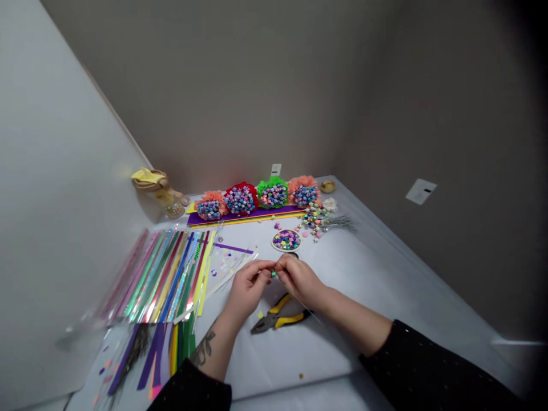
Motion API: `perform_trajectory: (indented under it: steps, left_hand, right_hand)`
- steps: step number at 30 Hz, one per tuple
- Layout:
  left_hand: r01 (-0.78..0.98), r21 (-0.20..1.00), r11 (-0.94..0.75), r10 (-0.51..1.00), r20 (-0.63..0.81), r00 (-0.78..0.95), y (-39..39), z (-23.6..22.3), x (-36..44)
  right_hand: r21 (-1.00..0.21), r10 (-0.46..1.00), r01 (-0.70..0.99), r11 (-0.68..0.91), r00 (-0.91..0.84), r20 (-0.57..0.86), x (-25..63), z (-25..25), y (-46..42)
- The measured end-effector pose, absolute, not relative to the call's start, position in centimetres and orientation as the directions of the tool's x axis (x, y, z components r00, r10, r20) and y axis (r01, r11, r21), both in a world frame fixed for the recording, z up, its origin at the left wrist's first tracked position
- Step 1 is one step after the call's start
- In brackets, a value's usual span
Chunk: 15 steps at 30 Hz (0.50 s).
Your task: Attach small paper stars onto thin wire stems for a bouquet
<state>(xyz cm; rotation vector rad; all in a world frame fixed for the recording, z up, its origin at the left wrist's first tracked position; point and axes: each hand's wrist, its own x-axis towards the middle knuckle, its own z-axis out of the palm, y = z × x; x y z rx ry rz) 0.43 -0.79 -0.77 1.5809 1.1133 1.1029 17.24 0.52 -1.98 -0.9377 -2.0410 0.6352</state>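
My left hand point(248, 285) and my right hand point(300, 281) meet over the table, fingertips pinched together. Between them shows a small shiny green piece point(273, 274), which looks like a folded paper star; my left fingers grip it. A thin wire point(309, 312) trails down from my right hand, whose fingers are closed on it. Just below the hands lie pliers point(278, 318) with yellow and black handles, jaws pointing left. Beyond the fingertips sits a round white-rimmed dish point(274, 246) of colourful little stars.
Paper strips point(165, 274) in many colours cover the left side. At the back stand several ruffled bunches point(240, 200) of stars. Wired stars point(314, 217) with a bundle of wire stems point(340, 222) lie at right rear. A boot-shaped holder point(160, 191) stands back left.
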Motion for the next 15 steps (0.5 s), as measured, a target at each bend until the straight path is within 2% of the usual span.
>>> perform_trajectory:
  steps: [4, 9, 12, 15]
  left_hand:
    - [0.228, 0.946, -0.231, 0.957, 0.178, 0.229, -0.44, -1.16, 0.31]
    - [0.271, 0.927, -0.261, 0.952, 0.199, 0.233, -0.24, -1.13, 0.61]
    - [0.309, 0.913, -0.265, 0.960, 0.219, 0.175, -0.38, -1.00, 0.82]
    - [0.391, 0.867, -0.309, 0.951, 0.293, 0.102, -0.57, -1.00, 0.82]
  right_hand:
    - [-0.800, 0.829, 0.308, 0.515, -0.416, 0.374, 17.47, -1.45, 0.44]
    - [-0.956, 0.894, 0.171, 0.239, -0.423, 0.148, 17.39, -1.12, 0.64]
    - [-0.996, 0.923, 0.059, 0.074, -0.383, 0.046, 17.16, -1.26, 0.77]
    - [-0.999, 0.947, -0.043, 0.010, -0.320, 0.023, 17.09, -1.37, 0.69]
